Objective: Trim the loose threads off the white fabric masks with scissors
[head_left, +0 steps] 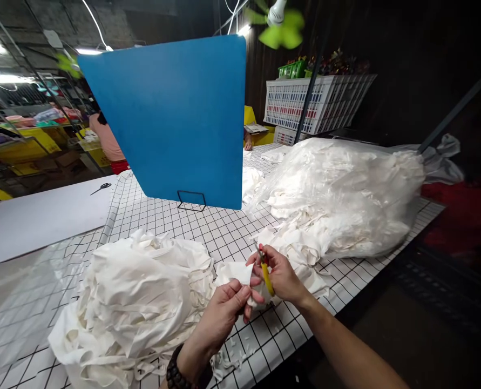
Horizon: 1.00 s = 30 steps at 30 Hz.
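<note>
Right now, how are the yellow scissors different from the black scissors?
The yellow scissors are held up in the right hand; the black scissors lie on the white sheet with no hand on them. The yellow scissors have a bright handle with some red by it, while the black scissors look dark all over. Both are scissors.

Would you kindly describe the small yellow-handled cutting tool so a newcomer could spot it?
Find the large upright blue panel on the white, black-gridded table cover. Nearer the camera than its lower right corner, the right hand holds the small yellow-handled cutting tool. Its yellow handle stands out from the white cloth nearby.
</note>
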Each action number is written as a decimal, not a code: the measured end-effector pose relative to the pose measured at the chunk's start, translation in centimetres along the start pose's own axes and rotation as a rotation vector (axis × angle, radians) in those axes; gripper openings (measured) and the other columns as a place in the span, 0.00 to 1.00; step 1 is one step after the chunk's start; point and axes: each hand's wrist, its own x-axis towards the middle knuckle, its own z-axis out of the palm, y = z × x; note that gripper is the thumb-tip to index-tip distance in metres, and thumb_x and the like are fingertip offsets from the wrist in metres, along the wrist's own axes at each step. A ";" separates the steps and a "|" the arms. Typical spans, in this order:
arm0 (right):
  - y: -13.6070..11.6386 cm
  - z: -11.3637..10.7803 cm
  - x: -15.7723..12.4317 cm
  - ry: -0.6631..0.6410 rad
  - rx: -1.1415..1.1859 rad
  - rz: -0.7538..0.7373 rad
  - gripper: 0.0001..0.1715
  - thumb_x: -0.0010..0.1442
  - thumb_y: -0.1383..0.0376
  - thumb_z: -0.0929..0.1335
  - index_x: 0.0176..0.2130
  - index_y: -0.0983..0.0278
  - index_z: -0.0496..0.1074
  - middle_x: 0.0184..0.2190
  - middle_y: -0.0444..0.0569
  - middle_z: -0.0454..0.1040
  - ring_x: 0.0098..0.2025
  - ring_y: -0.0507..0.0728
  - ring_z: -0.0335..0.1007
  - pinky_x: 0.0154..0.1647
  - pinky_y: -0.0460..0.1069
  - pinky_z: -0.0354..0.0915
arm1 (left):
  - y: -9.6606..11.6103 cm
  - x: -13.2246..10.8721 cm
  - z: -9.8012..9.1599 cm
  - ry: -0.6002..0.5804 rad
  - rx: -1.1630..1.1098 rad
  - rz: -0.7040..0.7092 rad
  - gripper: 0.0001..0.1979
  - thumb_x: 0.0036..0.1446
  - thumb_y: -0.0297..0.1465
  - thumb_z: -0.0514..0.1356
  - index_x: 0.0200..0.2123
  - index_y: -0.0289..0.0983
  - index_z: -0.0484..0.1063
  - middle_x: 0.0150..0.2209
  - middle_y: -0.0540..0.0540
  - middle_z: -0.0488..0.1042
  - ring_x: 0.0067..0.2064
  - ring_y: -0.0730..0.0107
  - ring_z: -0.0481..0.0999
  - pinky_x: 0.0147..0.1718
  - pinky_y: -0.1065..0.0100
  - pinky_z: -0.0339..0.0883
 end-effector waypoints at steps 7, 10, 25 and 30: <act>-0.6 0.0 0.5 0.170 -0.102 -0.061 0.12 0.56 0.62 0.72 0.36 0.61 0.65 0.34 0.46 0.74 0.37 0.54 0.71 0.40 0.49 0.67 | -1.5 0.7 -1.1 0.264 0.425 0.335 0.18 0.60 0.44 0.59 0.36 0.35 0.78 0.38 0.42 0.71 0.32 0.70 0.69 0.30 0.69 0.65; 0.4 0.6 0.0 0.153 -0.099 -0.005 0.15 0.54 0.60 0.73 0.36 0.61 0.64 0.33 0.46 0.74 0.34 0.54 0.71 0.37 0.49 0.68 | -1.2 0.6 -1.2 0.438 0.649 0.572 0.15 0.61 0.40 0.58 0.33 0.37 0.80 0.48 0.39 0.65 0.51 0.57 0.67 0.49 0.60 0.63; -4.4 -2.7 -4.5 -0.042 -0.828 0.011 0.18 0.49 0.58 0.74 0.32 0.61 0.63 0.29 0.42 0.67 0.29 0.53 0.63 0.29 0.48 0.62 | -1.0 0.4 -0.7 0.175 0.542 0.461 0.13 0.67 0.35 0.51 0.38 0.36 0.73 0.35 0.45 0.70 0.35 0.68 0.71 0.37 0.68 0.64; -5.2 -2.3 -5.3 -0.082 -0.978 -0.008 0.20 0.49 0.54 0.74 0.34 0.60 0.64 0.31 0.44 0.69 0.29 0.54 0.65 0.28 0.48 0.61 | -0.5 0.1 -0.3 0.140 0.722 0.485 0.12 0.67 0.33 0.51 0.33 0.37 0.70 0.32 0.47 0.68 0.35 0.67 0.67 0.35 0.69 0.60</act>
